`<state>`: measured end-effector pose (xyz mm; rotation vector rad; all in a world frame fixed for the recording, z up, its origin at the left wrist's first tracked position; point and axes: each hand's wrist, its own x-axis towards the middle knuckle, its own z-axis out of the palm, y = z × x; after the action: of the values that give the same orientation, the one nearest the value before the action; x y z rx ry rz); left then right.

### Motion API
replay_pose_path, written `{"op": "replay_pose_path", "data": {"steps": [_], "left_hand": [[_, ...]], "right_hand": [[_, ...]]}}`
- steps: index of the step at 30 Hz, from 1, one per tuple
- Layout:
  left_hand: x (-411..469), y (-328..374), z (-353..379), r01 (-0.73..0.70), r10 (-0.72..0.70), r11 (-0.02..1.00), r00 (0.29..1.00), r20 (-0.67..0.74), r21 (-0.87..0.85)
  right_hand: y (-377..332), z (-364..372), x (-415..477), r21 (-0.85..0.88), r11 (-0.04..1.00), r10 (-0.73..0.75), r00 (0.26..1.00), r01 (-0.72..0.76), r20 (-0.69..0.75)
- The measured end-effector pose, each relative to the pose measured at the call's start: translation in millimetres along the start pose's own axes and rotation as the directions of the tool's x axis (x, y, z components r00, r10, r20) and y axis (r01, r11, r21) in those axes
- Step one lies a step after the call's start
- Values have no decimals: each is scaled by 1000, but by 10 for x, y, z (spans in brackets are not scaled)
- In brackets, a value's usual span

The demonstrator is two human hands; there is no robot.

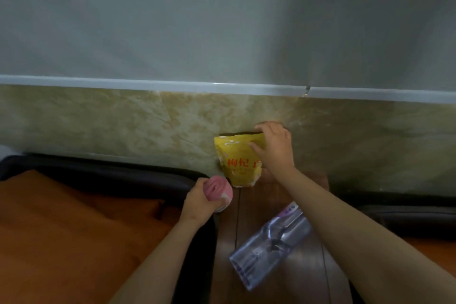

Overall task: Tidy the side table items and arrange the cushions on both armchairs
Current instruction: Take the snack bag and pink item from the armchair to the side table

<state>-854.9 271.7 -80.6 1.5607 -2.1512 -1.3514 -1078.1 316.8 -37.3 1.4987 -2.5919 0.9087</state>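
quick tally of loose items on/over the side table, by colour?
Yellow: 1, the yellow pouch upright against the wall, right hand on it
Pink: 1, the pink roll held in the left hand
Clear: 1, the clear plastic bottle lying on its side on the side table
Total: 3

A yellow plastic pouch with red lettering (238,163) stands upright under the right hand (275,147), which grips its top. A pink-lidded round jar (219,192) sits clasped in the left hand (201,201). A clear plastic bottle (269,242) lies sideways beneath the right forearm on the dark wooden desk (259,197). An orange cushion (74,224) lies left of the left hand.
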Motion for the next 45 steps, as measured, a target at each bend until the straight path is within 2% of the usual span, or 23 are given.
{"op": "replay_pose_path", "data": {"steps": [2,4,7,11,14,16,17,20,24,31,39,45], "left_hand": [[72,47,35,-23,22,999,999,27,37],[135,85,92,-35,32,998,998,54,53],[208,142,151,-20,21,1000,999,49,-4],[361,178,168,-18,22,998,998,63,-61],[513,172,144,-3,11,998,991,135,-62],[628,159,162,-9,19,998,983,181,-55],[685,153,177,-11,23,998,979,201,-57],[831,148,240,-22,36,998,961,273,-54],[961,83,330,-24,46,996,963,264,-85],[1032,82,334,-54,82,992,965,247,-116],[982,67,344,-9,50,985,971,235,-173],[774,102,319,33,8,981,978,209,-191]], "right_hand": [[89,-24,-205,17,995,99,993,-98,-71],[209,-9,-393,33,980,198,979,-196,-52],[375,90,-534,25,940,337,936,-341,99],[438,240,-551,119,885,404,871,-450,280],[446,431,-495,249,777,462,792,-579,399],[621,714,-462,370,662,473,746,-652,468],[733,888,-463,418,630,447,746,-654,493],[881,1175,-496,499,638,349,797,-587,493],[610,990,-406,487,650,442,811,-583,383],[593,938,-368,362,744,492,827,-562,272],[605,777,-416,529,683,401,864,-504,305],[494,669,-537,504,673,436,840,-542,322]]}}
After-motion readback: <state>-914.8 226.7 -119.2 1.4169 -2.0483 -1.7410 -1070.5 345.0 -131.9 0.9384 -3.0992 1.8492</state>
